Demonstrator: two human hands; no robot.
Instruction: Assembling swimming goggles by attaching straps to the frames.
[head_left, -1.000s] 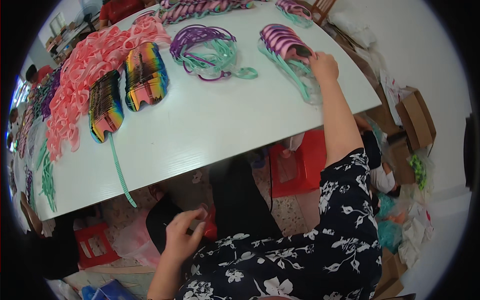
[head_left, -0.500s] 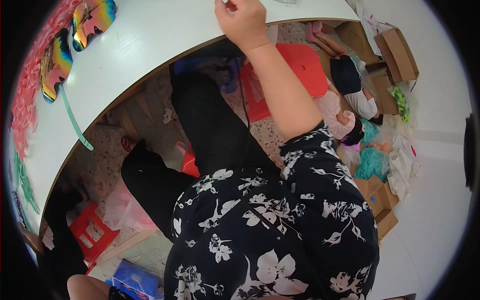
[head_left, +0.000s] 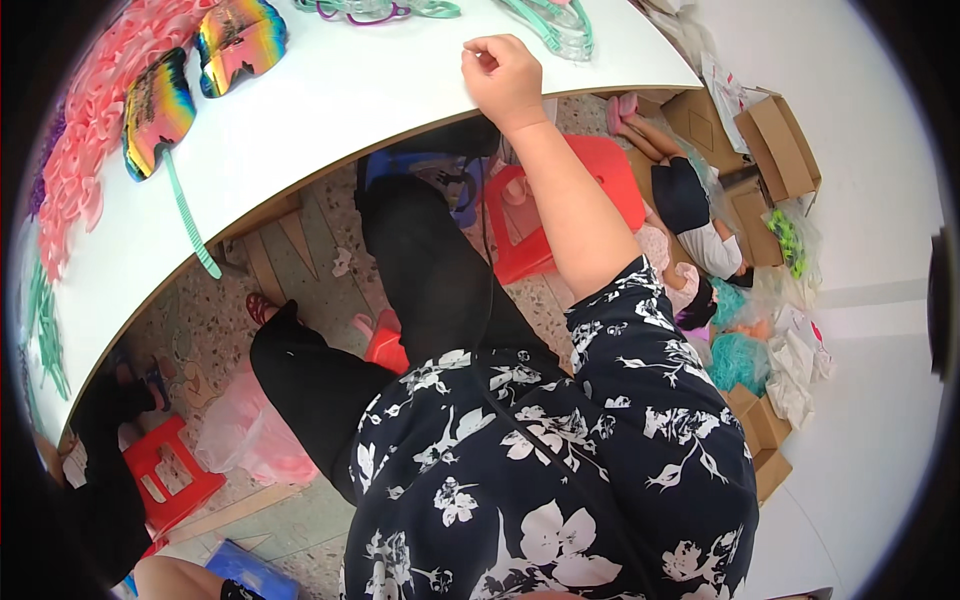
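White table (head_left: 330, 110) curves across the upper left of the frame. On it: two rainbow-coloured stacks (head_left: 195, 75) at upper left; a band of pink pieces (head_left: 85, 150) along the left rim; a green strip (head_left: 188, 215) reaching to the near edge; green pieces (head_left: 45, 335) at far left; mint and purple glasses frames (head_left: 480, 10) along the top edge.
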